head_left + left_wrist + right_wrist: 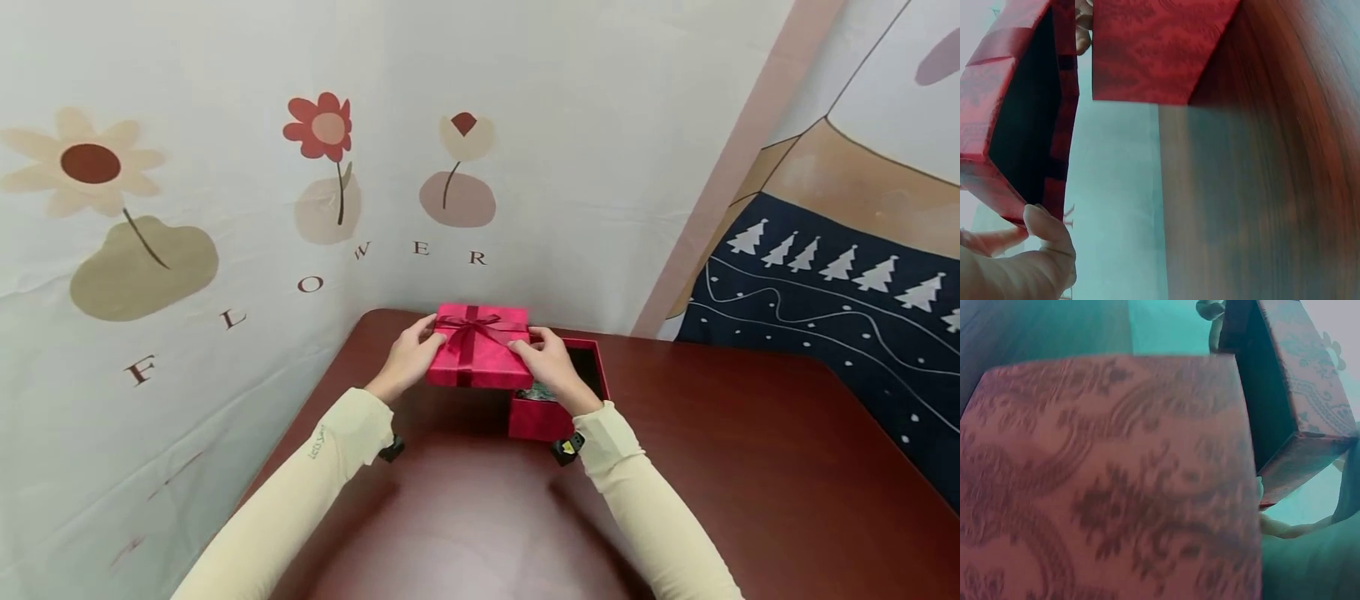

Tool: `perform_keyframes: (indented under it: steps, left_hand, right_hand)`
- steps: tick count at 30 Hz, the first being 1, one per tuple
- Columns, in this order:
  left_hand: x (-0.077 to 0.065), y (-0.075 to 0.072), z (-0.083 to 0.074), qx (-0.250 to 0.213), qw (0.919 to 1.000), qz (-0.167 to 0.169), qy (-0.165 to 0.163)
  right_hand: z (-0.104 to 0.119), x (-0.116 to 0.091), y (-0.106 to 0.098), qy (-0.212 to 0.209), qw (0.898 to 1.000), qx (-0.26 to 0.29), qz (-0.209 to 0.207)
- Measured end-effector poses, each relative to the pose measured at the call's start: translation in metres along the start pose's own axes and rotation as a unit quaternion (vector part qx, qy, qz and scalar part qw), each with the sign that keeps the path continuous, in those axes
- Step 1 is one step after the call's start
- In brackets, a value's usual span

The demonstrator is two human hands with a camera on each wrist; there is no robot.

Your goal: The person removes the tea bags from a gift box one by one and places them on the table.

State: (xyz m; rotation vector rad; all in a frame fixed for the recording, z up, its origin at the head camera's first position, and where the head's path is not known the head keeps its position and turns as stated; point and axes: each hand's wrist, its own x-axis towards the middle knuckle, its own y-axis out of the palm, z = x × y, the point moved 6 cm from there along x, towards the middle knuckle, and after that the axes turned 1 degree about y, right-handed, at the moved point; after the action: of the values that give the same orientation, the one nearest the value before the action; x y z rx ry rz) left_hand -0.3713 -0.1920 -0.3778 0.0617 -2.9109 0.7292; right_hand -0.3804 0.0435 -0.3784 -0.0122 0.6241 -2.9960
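Note:
Both hands hold a red gift box lid [491, 367] by its two sides, raised above the table. A dark red ribbon with a bow [474, 327] crosses its top. My left hand [411, 357] grips the left side, thumb at the rim; the lid's dark hollow underside [1029, 119] shows in the left wrist view. My right hand [553, 367] pinches the right side, its thumb on the top. Below and to the right stands the open red box [542, 422], partly hidden by the lid and right forearm. Something greenish and shiny [538, 392] shows inside its dark interior.
The reddish-brown table [750, 450] spreads around the box and toward me. A pale cloth wall [585, 208] with printed flowers rises close behind the table's back edge, and a dark blue printed panel [810, 333] hangs at the right.

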Motion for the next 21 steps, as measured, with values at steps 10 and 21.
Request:
perform_keyframes:
  steps: [10, 21]
  left_hand:
    - [-0.001, -0.027, 0.013, 0.011, 0.9998, 0.012, 0.011]
    - [-0.009, -0.044, 0.027, 0.027, 0.9991, 0.028, 0.016]
  right_hand:
    - [0.015, 0.004, 0.023, -0.02, 0.999, -0.027, 0.001]
    - [0.025, 0.003, 0.042, -0.051, 0.996, -0.069, -0.018]
